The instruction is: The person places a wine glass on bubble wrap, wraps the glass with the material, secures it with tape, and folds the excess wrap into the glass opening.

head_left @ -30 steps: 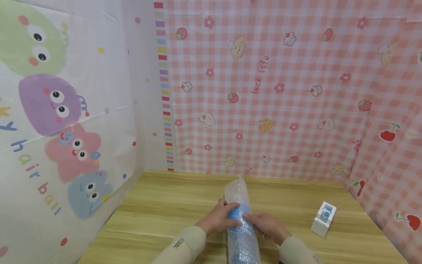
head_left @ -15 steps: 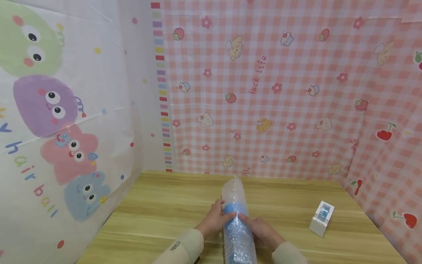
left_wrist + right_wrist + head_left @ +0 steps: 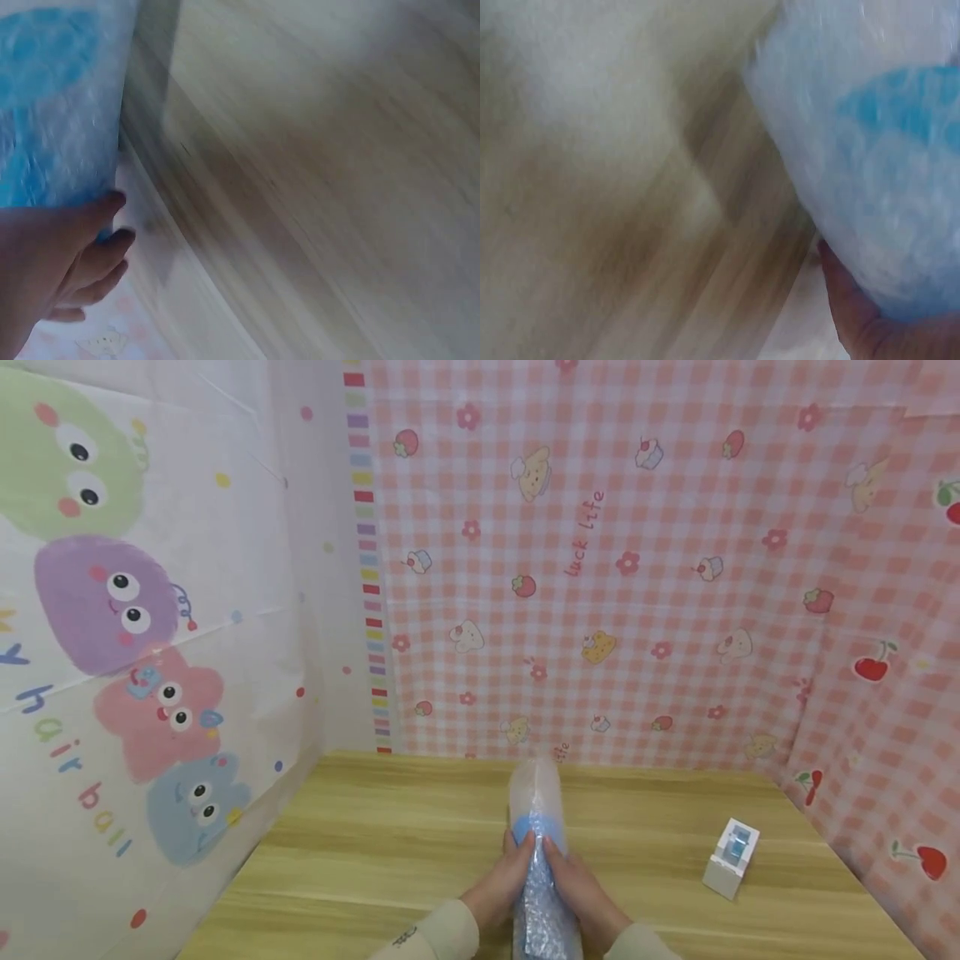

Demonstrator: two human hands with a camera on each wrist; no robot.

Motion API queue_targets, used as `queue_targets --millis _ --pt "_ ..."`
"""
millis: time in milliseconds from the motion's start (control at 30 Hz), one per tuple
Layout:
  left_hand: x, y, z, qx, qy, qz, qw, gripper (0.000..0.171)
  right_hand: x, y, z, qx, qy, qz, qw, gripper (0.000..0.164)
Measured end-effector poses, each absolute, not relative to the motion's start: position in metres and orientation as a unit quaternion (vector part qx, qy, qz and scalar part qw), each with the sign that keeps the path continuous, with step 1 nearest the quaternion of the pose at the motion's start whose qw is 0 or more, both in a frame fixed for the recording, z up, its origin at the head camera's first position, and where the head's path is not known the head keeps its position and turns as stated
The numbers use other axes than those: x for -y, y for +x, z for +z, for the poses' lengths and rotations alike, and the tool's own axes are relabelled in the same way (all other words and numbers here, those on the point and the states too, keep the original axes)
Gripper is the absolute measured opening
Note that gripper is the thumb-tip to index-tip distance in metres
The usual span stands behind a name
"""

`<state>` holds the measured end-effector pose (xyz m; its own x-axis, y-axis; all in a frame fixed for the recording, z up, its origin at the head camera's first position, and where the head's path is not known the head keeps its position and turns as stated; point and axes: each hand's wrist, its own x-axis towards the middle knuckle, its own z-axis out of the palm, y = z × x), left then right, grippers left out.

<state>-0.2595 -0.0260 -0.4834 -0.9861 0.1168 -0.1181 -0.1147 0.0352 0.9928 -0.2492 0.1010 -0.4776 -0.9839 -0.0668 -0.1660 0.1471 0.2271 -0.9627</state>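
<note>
A long bundle of bubble wrap (image 3: pixel 546 902) with something blue inside stands out in the middle of the head view, its far end pointing at the back wall. My left hand (image 3: pixel 501 878) grips its left side and my right hand (image 3: pixel 583 889) its right side, both thumbs on top near the blue band. In the left wrist view the left fingers (image 3: pixel 94 262) curl at the wrap's edge, with blue shapes showing through the bubbles. The right wrist view has the right hand (image 3: pixel 885 334) against the bundle's side. What is wrapped stays blurred by the bubble layers.
On the wood-grain table (image 3: pixel 360 827), to the right, stands a small white tape dispenser (image 3: pixel 731 858) with a blue roll. A pink checked cloth (image 3: pixel 637 610) hangs behind the table, and a white cartoon-print cloth (image 3: pixel 255 568) hangs at the left.
Both hands have shifted on the bubble wrap, now on opposite sides with thumbs close together on top; earlier the left hand lay across it. The bundle has turned slightly. The tape dispenser stays put.
</note>
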Motion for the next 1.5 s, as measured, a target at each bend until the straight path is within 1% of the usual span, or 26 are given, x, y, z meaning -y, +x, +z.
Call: queue_targets --millis 33,133,267,333,400,500,633,833,967,1067,1100,1167,1233,1333,1400,1500 --pt "0.025 -0.26 -0.482 -0.704 0.001 0.706 0.078 0.081 -0.099 -0.248 -0.477 -0.776 0.027 -0.626 0.069 0.086" --pt "0.025 -0.258 -0.476 -0.673 0.007 0.734 0.09 0.083 -0.092 -0.244 -0.475 -0.774 0.021 -0.633 0.01 0.082" --pt "0.033 -0.258 -0.467 -0.673 0.026 0.729 0.124 0.092 -0.089 -0.244 -0.473 -0.783 0.016 -0.621 -0.034 0.079" --pt "0.037 -0.259 -0.464 -0.673 0.043 0.726 0.134 0.092 -0.089 -0.246 -0.473 -0.794 0.0 -0.605 -0.051 0.079" --pt "0.04 -0.262 -0.46 -0.677 0.056 0.723 0.126 0.09 -0.088 -0.246 -0.472 -0.804 -0.019 -0.59 -0.066 0.079" --pt "0.043 -0.264 -0.455 -0.683 0.062 0.719 0.113 0.09 -0.087 -0.246 -0.473 -0.817 -0.045 -0.569 -0.083 0.086" --pt "0.044 -0.265 -0.451 -0.702 0.067 0.703 0.087 0.097 -0.086 -0.245 -0.472 -0.813 -0.07 -0.571 -0.088 0.098" --pt "0.046 -0.266 -0.444 -0.717 0.057 0.694 0.043 0.096 -0.085 -0.246 -0.468 -0.795 -0.109 -0.593 -0.067 0.119" --pt "0.049 -0.268 -0.435 -0.724 0.05 0.687 0.03 0.099 -0.086 -0.246 -0.466 -0.792 -0.119 -0.597 -0.056 0.124" --pt "0.051 -0.27 -0.431 -0.726 0.06 0.685 0.02 0.098 -0.087 -0.245 -0.464 -0.796 -0.122 -0.59 -0.059 0.125" --pt "0.052 -0.271 -0.431 -0.725 0.066 0.685 0.017 0.097 -0.088 -0.245 -0.462 -0.797 -0.123 -0.589 -0.056 0.124" --pt "0.054 -0.271 -0.43 -0.723 0.076 0.687 0.011 0.094 -0.088 -0.245 -0.458 -0.79 -0.127 -0.599 -0.047 0.114" --pt "0.056 -0.272 -0.431 -0.717 0.086 0.692 0.006 0.092 -0.088 -0.246 -0.453 -0.78 -0.125 -0.612 -0.037 0.098" --pt "0.059 -0.273 -0.432 -0.706 0.111 0.7 0.014 0.092 -0.087 -0.248 -0.442 -0.759 -0.113 -0.64 -0.038 0.076" --pt "0.06 -0.273 -0.43 -0.7 0.135 0.701 0.027 0.093 -0.088 -0.251 -0.435 -0.75 -0.104 -0.651 -0.051 0.069" --pt "0.062 -0.273 -0.425 -0.7 0.173 0.692 0.038 0.093 -0.09 -0.255 -0.427 -0.734 -0.104 -0.668 -0.062 0.065"
